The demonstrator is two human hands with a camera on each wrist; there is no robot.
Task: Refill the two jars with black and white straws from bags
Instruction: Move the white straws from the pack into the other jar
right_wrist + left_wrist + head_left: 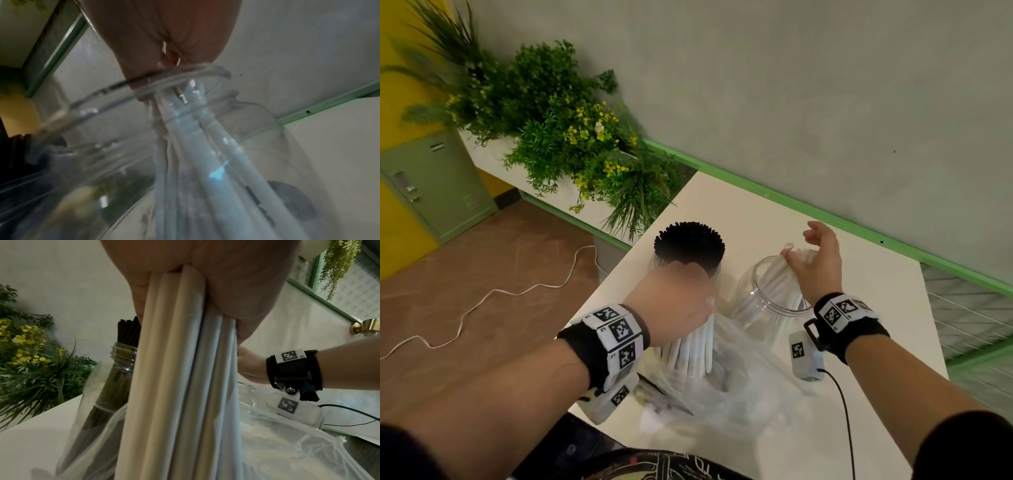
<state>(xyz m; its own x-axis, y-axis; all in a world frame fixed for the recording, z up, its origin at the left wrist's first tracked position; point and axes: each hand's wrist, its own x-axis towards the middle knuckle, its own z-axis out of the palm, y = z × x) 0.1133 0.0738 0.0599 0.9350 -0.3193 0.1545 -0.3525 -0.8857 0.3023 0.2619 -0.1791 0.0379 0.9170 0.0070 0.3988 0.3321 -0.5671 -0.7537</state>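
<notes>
My left hand (681,301) grips a bunch of white straws (695,346) upright, their lower ends still in a clear plastic bag (726,407). The left wrist view shows that hand (205,272) closed round the straws (180,369). My right hand (815,260) holds the tops of other white straws (787,274) that lean inside a clear jar (756,308). In the right wrist view the fingers (164,40) hold these straws (195,146) at the jar's rim (102,92). A second jar (688,250), packed with black straws, stands behind my left hand.
The white table (756,212) stands against a grey wall with a green rail (825,216). Leafy plants (571,137) crowd its far-left corner. A white cable (482,301) lies on the brown floor beside a green cabinet (438,181). The table's left edge is close to my left wrist.
</notes>
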